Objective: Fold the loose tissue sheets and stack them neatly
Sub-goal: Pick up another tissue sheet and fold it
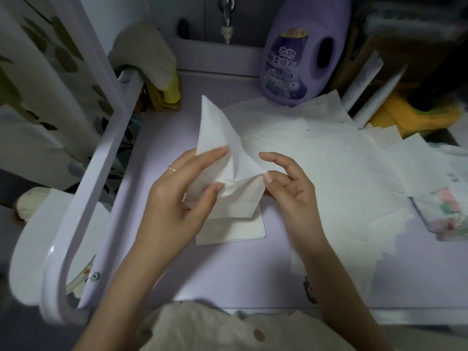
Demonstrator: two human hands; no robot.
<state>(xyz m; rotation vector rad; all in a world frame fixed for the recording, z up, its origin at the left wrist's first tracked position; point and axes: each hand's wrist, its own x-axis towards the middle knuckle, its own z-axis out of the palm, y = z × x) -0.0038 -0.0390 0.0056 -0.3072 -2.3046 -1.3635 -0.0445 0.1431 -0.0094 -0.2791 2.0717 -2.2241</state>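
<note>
"衣物柔顺剂" on purple bottle (301, 59)

- Bare bench (222, 274) is left open from 6 to 8 o'clock, up to the near edge.
- The 9 o'clock side is closed off by a white rail (101, 173).
- At 1 o'clock, passage is blocked by a purple bottle (298, 59).
- From 2 to 4 o'clock the surface is covered by loose tissue sheets (354, 173).
</note>
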